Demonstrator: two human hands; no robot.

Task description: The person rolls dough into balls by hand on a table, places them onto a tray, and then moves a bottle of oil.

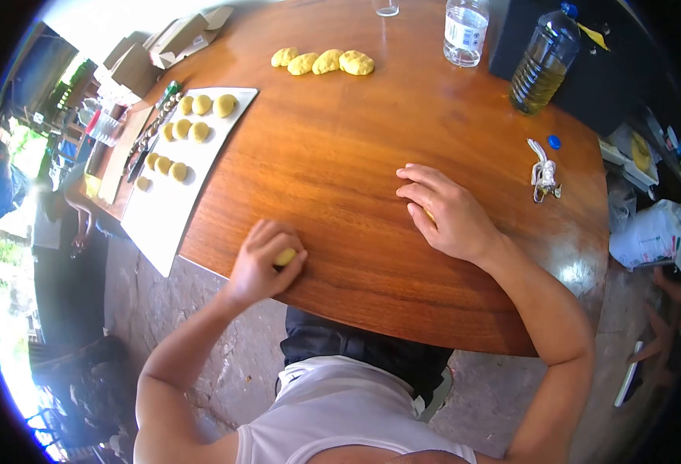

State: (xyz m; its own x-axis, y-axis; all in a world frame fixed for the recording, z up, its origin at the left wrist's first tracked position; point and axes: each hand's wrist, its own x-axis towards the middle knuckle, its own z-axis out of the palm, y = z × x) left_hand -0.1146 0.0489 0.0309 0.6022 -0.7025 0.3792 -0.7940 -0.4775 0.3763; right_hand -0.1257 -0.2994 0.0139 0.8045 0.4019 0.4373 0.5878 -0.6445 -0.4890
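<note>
My left hand (261,267) is near the table's front edge, its fingers curled round a yellow dough ball (284,257) that shows between thumb and fingers. Farther right, my right hand (453,220) rests on the wood with bent fingers. A sliver of yellow dough (429,215) peeks out under its palm; the rest is hidden. On a white board (166,224) to the left lie several round dough balls (199,132) in rows. Several bigger yellow dough lumps (326,62) sit side by side at the back of the table.
The brown wooden table (340,155) carries a clear bottle (465,35), a bottle of yellowish oil (543,66), a blue cap (553,142) and a keyring with a white cord (542,172). A glass (385,8) stands at the back. Cardboard boxes (178,39) are at the far left.
</note>
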